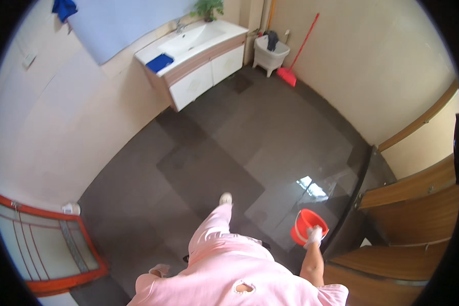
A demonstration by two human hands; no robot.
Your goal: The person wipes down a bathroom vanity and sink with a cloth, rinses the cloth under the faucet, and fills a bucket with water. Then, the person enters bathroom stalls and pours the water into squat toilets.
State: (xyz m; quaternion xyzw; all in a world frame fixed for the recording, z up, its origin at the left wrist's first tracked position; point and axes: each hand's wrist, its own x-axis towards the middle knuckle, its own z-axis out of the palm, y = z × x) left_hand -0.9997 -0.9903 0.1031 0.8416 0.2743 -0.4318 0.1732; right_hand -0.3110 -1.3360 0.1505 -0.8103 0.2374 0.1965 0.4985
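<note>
My right hand (315, 234), in a whitish glove, is closed on the near side of a red bucket (301, 225). The bucket tilts beside my right leg, with its pale wire handle curving down its left side. Whether my fingers grip the rim or the handle is hard to make out. My left hand (161, 269) shows only partly, low beside my pink sleeve, and its fingers are too blurred to read. No object shows in it. One foot in a pale shoe (226, 198) is stepping forward on the dark tiled floor (209, 168).
Ahead stands a washbasin cabinet (206, 76) with a blue cloth (159, 62) on its edge. A white mop tub (270, 53) and a red broom (288, 76) are in the far corner. Wooden stall partitions (408, 217) line the right; a red-framed door (94, 245) is at left.
</note>
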